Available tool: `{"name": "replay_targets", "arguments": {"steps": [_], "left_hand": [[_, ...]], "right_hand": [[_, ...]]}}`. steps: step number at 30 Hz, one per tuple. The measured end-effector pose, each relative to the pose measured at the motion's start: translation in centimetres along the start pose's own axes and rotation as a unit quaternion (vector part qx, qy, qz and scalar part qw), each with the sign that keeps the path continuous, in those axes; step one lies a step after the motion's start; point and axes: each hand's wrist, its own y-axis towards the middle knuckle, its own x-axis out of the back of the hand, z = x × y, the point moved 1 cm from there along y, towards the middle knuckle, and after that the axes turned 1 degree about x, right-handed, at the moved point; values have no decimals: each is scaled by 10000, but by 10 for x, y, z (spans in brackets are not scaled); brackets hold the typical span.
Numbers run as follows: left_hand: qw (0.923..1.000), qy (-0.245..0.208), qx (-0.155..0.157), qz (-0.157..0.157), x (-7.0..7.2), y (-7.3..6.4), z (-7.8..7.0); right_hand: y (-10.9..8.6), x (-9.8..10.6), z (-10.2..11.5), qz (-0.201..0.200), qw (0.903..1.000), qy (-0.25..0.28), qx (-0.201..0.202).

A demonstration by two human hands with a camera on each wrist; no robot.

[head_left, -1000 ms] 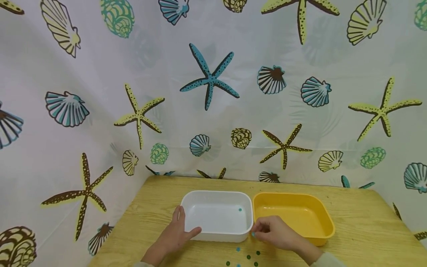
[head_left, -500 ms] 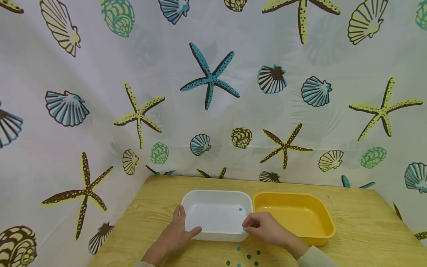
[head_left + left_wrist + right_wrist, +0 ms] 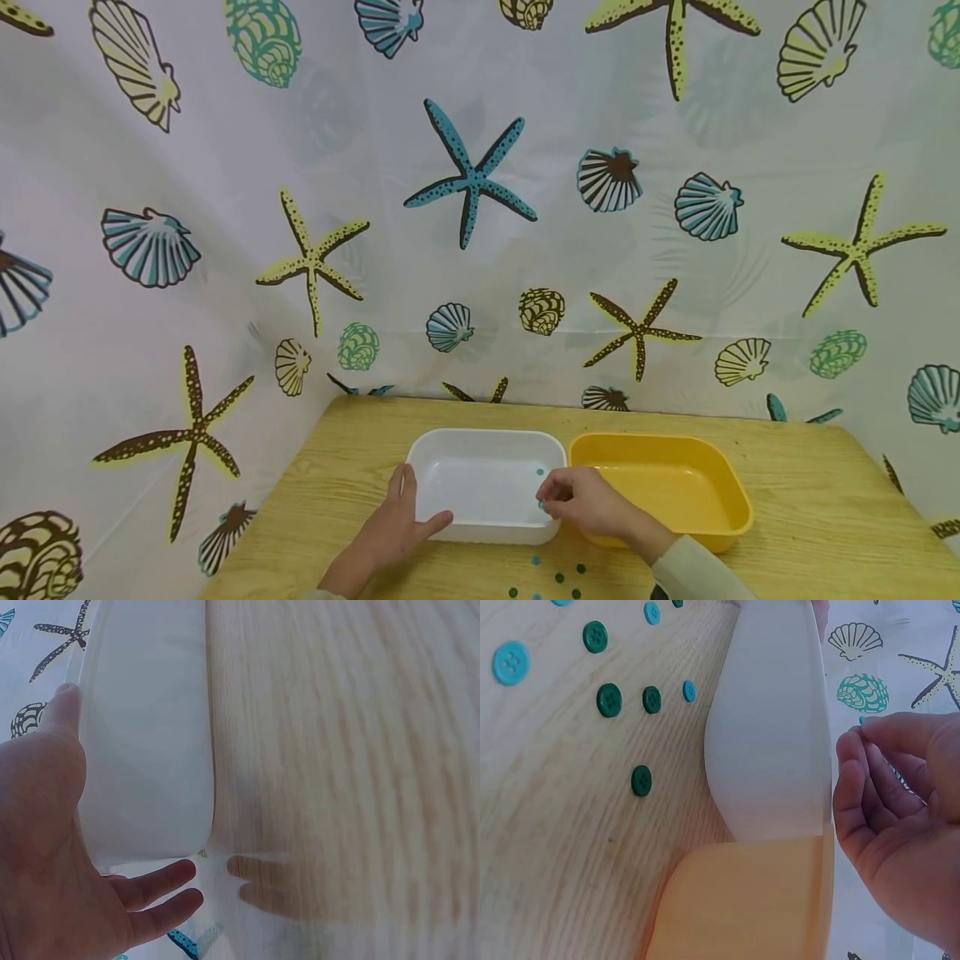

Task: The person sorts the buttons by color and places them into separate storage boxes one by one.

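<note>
My right hand point(image 3: 592, 502) pinches a small blue button point(image 3: 861, 720) between thumb and fingertips, above the right end of the white plastic tub point(image 3: 487, 533). Only the edge of that button shows. A teal button point(image 3: 540, 472) lies inside the tub towards its right side. My left hand point(image 3: 392, 527) rests against the tub's near left corner. Its thumb point(image 3: 66, 709) lies up at the rim while straight, spread fingers point(image 3: 161, 885) reach along the tub's end.
A yellow tub point(image 3: 738, 525) stands right beside the white one. On the wooden table point(image 3: 817, 508) in front lie several loose buttons, among them a dark green button point(image 3: 641, 781) and a light blue button point(image 3: 511, 662). A shell-and-starfish curtain point(image 3: 510, 250) hangs behind the table.
My right hand has lifted the blue button from beside the yellow tub's near left corner and moved left and away from me, over the white tub. The left hand has stayed put.
</note>
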Motion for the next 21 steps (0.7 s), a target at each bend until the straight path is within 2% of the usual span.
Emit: {"name": "replay_targets", "arguments": {"steps": [5, 13, 21], "left_hand": [[10000, -7, 17, 10, 0, 0, 0], [9999, 36, -127, -36, -2, 2, 2], [10000, 51, -52, 15, -2, 2, 3]], "right_hand": [[6, 3, 0, -68, 9999, -118, 23], [15, 5, -3, -129, 9995, -237, 152], [23, 7, -3, -131, 9994, -312, 105]]}}
